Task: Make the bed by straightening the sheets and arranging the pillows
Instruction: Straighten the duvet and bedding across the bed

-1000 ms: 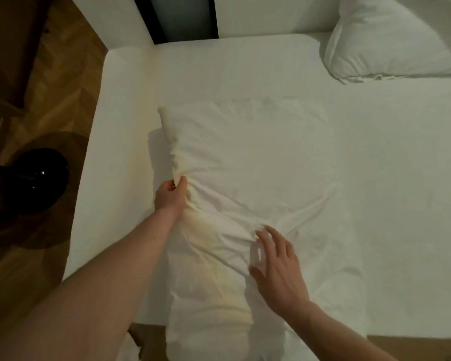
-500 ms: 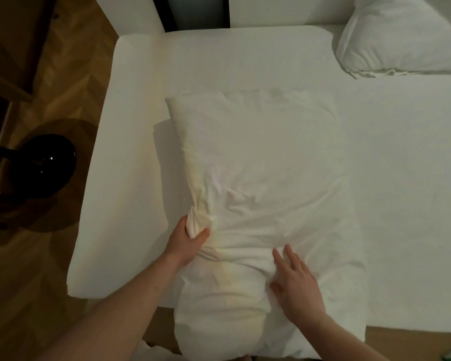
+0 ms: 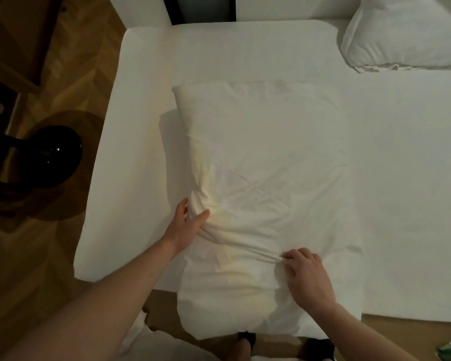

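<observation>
**Both hands gather the pillow cover**

The left hand [image 3: 186, 222] grips a bunch of cloth at the left edge of the pillow [image 3: 261, 162], thumb and fingers closed around the fold. The right hand [image 3: 303, 273] pinches a wrinkle of the cover with curled fingertips, lower on the pillow. The pillow lies lengthwise on the sheet [image 3: 401, 178], its near end hanging over the bed edge. A second pillow [image 3: 404, 35] rests at the far right corner. The step in hand seems to be tidying this pillow. Next it probably needs a pull to flatten the loose cover, then a move toward the head of the bed.
</observation>
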A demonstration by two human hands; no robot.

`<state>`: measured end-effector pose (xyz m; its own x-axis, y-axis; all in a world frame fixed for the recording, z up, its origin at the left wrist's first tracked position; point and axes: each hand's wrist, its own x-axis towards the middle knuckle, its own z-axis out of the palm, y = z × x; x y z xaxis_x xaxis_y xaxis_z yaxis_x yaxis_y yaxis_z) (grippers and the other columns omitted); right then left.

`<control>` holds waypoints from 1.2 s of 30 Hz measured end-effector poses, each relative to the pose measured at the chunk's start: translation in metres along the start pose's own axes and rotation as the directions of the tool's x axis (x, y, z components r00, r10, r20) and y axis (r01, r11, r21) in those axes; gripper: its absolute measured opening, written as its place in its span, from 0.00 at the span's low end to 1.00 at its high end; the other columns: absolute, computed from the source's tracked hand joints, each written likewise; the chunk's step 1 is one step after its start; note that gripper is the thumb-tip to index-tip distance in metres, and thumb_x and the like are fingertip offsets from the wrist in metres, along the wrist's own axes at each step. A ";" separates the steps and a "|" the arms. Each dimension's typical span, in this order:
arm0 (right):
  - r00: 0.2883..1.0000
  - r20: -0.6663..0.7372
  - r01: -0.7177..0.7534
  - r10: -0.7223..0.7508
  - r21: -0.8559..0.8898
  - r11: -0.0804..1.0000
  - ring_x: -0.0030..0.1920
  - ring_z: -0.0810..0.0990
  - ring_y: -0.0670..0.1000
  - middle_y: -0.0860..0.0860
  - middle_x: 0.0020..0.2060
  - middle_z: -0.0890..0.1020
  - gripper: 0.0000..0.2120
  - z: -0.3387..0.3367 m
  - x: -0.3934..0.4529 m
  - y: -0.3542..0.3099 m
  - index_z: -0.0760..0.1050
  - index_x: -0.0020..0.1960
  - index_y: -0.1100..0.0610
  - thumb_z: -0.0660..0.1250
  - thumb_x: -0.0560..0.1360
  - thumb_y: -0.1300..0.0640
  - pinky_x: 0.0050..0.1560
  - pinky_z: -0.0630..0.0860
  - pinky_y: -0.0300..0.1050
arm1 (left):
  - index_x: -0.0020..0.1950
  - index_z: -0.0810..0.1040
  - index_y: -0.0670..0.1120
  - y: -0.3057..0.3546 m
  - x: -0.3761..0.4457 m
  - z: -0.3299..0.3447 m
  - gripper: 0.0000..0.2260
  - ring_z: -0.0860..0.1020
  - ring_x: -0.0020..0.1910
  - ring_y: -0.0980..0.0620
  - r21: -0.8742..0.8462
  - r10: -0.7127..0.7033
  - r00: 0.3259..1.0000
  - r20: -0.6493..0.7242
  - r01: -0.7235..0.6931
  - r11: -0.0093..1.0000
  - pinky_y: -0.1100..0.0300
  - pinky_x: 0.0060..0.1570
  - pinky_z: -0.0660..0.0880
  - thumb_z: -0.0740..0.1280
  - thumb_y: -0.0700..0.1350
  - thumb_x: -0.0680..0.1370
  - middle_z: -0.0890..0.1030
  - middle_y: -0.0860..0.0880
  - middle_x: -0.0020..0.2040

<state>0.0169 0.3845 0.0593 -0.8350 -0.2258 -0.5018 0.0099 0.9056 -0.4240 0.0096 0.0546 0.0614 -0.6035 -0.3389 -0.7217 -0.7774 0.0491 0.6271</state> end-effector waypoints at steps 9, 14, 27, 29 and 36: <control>0.958 0.260 -0.053 0.120 -0.252 0.966 0.80 0.32 0.65 0.49 0.77 0.24 0.53 0.039 -0.052 -0.016 0.25 0.79 0.43 0.62 0.75 0.29 0.77 0.45 0.73 | 0.79 0.64 0.51 -0.078 -0.041 0.026 0.45 0.74 0.69 0.45 0.150 -0.191 0.980 -0.062 0.198 0.969 0.48 0.70 0.70 0.68 0.75 0.69 0.74 0.50 0.73; 0.928 0.355 0.004 0.110 -0.307 0.952 0.79 0.30 0.65 0.51 0.76 0.22 0.64 0.038 -0.048 -0.008 0.21 0.77 0.45 0.75 0.72 0.41 0.76 0.48 0.75 | 0.72 0.72 0.49 -0.078 -0.040 0.025 0.29 0.77 0.66 0.44 0.230 -0.107 0.994 -0.004 0.105 0.968 0.55 0.65 0.72 0.74 0.39 0.72 0.79 0.49 0.65; 0.956 0.242 0.232 -0.166 -0.279 0.932 0.58 0.75 0.52 0.42 0.59 0.77 0.22 0.037 -0.081 0.038 0.75 0.62 0.43 0.75 0.70 0.44 0.57 0.74 0.49 | 0.37 0.79 0.50 -0.154 -0.152 0.008 0.10 0.82 0.34 0.57 0.301 -0.096 0.981 -0.168 0.144 0.943 0.58 0.39 0.79 0.75 0.48 0.76 0.83 0.53 0.32; 0.954 0.246 0.232 -0.169 -0.255 0.939 0.56 0.78 0.52 0.41 0.54 0.81 0.10 0.037 -0.073 0.039 0.79 0.55 0.42 0.72 0.74 0.50 0.53 0.73 0.48 | 0.34 0.76 0.48 -0.158 -0.147 0.010 0.13 0.81 0.31 0.56 0.366 -0.022 0.984 -0.176 0.085 0.927 0.61 0.35 0.75 0.75 0.45 0.76 0.81 0.52 0.29; 0.859 0.477 0.336 -0.185 -0.252 0.908 0.58 0.78 0.50 0.41 0.54 0.81 0.07 0.030 -0.081 0.040 0.80 0.54 0.46 0.64 0.79 0.49 0.56 0.72 0.46 | 0.32 0.78 0.48 -0.193 -0.166 -0.020 0.16 0.78 0.29 0.61 0.626 -0.069 0.992 -0.104 0.119 0.771 0.59 0.34 0.74 0.73 0.53 0.76 0.81 0.57 0.28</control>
<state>0.1013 0.4283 0.0604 -0.4566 -0.5331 -0.7122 -0.4100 0.8366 -0.3633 0.2630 0.0829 0.0657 -0.5270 -0.4375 -0.7286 -0.7819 0.5856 0.2139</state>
